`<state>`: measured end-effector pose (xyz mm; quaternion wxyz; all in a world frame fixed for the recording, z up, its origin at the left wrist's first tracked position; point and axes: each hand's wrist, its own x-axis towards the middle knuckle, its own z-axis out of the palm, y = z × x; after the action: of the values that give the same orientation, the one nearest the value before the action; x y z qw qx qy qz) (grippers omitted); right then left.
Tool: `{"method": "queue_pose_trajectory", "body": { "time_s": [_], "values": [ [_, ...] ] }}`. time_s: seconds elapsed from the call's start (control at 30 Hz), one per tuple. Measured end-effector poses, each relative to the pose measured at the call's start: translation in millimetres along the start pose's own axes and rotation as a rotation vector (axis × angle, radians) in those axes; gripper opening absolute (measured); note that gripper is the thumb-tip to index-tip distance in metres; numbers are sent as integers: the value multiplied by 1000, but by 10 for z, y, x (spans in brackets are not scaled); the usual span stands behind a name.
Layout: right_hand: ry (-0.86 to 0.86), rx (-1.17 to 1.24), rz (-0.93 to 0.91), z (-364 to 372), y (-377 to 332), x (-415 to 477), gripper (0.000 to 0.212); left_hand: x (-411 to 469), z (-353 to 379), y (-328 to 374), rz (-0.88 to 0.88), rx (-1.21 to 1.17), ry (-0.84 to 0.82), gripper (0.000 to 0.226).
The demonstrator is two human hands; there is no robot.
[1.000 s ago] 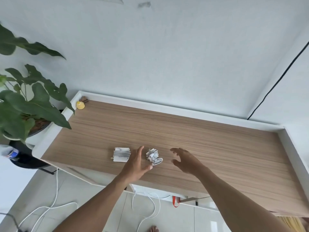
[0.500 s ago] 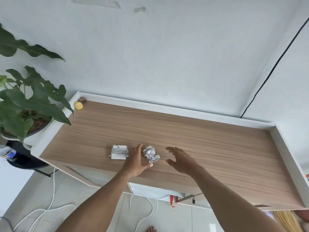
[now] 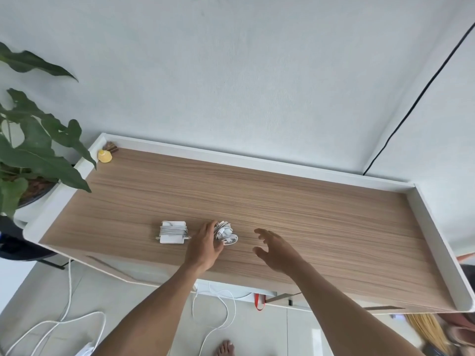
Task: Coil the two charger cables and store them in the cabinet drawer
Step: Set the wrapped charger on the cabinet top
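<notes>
While two coiled chargers are lying on the wood-grain cabinet top with a raised white rim (image 3: 282,201), the person's left hand (image 3: 204,246) is reaching over the near edge. Its fingers are lying straight against the left side of the small white cable bundle (image 3: 226,233), not wrapped round it. The right hand (image 3: 276,250) is hovering just right of that bundle, fingers spread and loosely bent, holding nothing. The square white charger brick with cable wound round it (image 3: 173,232) is sitting just left of the left hand. A small yellow object (image 3: 104,156) is resting in the far left corner.
</notes>
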<state>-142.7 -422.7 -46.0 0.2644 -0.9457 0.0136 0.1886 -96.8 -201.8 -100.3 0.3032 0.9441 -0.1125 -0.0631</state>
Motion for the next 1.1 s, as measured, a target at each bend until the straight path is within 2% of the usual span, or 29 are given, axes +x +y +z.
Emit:
{"method": "queue_pose_trajectory", "body": {
  "time_s": [0.1, 0.2, 0.37, 0.53, 0.7, 0.87, 0.97, 1.1],
  "values": [
    [0, 63, 20, 12, -29, 4, 52, -33, -22, -33, 10, -36, 6, 59],
    [40, 269, 77, -55, -109, 47, 45, -33, -109, 64, 26, -99, -41, 62],
    [59, 689, 69, -533, -352, 123, 32, 249, -569, 602, 224, -174, -177, 69],
    [8, 903, -14, -1240, -547, 53, 31, 578, -1139, 1196, 376, -195, -247, 66],
    [3, 883, -145, -1760, -601, -143, 45, 756, -1580, 1582, 407, -248, -233, 39],
    [87, 642, -223, -1958, -668, -311, 52, 837, -1747, 1797, 445, -231, -225, 44],
    [132, 659, -258, -2023, -610, -311, 48, 852, -1770, 1847, 433, -268, -222, 45],
    [145, 777, -266, -2030, -519, -266, 68, 855, -1807, 1869, 404, -369, -271, 43]
  ]
}}
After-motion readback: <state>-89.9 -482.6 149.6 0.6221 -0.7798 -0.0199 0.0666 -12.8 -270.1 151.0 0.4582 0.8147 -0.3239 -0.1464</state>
